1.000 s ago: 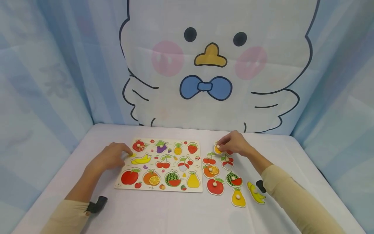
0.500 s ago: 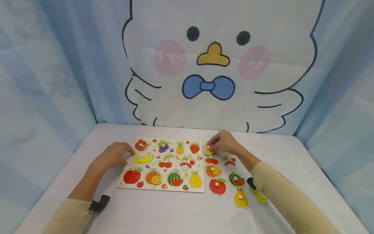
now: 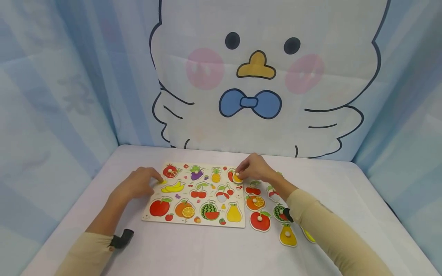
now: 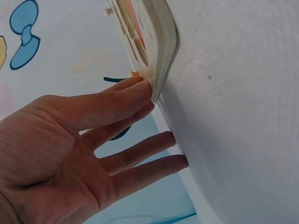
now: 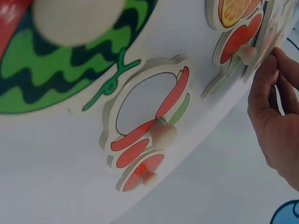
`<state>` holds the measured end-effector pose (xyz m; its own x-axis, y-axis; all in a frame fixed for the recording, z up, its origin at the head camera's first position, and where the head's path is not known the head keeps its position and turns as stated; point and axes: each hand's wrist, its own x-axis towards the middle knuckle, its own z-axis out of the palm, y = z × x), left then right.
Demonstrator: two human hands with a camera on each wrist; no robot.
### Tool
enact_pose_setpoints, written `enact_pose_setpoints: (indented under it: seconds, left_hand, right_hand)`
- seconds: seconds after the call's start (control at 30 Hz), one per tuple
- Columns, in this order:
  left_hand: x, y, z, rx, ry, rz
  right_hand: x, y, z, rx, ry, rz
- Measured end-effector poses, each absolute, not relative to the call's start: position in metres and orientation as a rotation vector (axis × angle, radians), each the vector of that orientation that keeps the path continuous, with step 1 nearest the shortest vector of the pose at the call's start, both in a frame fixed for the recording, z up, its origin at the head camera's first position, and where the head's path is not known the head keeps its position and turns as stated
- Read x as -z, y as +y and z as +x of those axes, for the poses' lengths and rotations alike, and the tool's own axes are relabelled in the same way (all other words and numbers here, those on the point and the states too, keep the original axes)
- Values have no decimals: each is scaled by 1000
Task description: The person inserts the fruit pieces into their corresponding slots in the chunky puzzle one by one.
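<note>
A fruit puzzle board (image 3: 208, 223) lies on the table. My left hand (image 3: 139, 183) pinches its left edge between thumb and index finger; the other fingers stretch out in the left wrist view. My right hand (image 3: 257, 167) pinches a yellow pineapple puzzle piece (image 3: 236, 178) over the board's far right corner, partly covering the strawberry slot. Knobbed pomegranate (image 3: 170, 171) and grape (image 3: 197, 173) pieces sit in the board's far row. Right of the board lie loose pieces: cherries (image 3: 253, 188), orange (image 3: 255, 202), apple (image 3: 260, 220), watermelon (image 3: 279, 212) and pear (image 3: 287, 235).
The right forearm partly covers the banana piece (image 3: 308, 234) and the lychee piece (image 3: 274, 194). A strawberry piece (image 5: 145, 171) shows beside the lychee in the right wrist view. Behind the table (image 3: 179, 249) hangs a printed cloth (image 3: 207, 126).
My right hand has moved left with the pineapple piece, from among the loose pieces to over the board's far right corner. The left hand stays at the board's edge.
</note>
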<state>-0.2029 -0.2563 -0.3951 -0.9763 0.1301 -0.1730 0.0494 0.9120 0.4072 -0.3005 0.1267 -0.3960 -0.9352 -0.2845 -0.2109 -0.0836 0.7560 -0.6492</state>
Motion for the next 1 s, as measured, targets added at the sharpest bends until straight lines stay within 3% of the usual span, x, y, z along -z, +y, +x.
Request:
enact_pose_setpoints:
  seconds: [1.0]
  left_hand:
    - [395, -256, -204, -602, 2875, 136]
  right_hand:
    - [399, 84, -305, 955, 2616, -371]
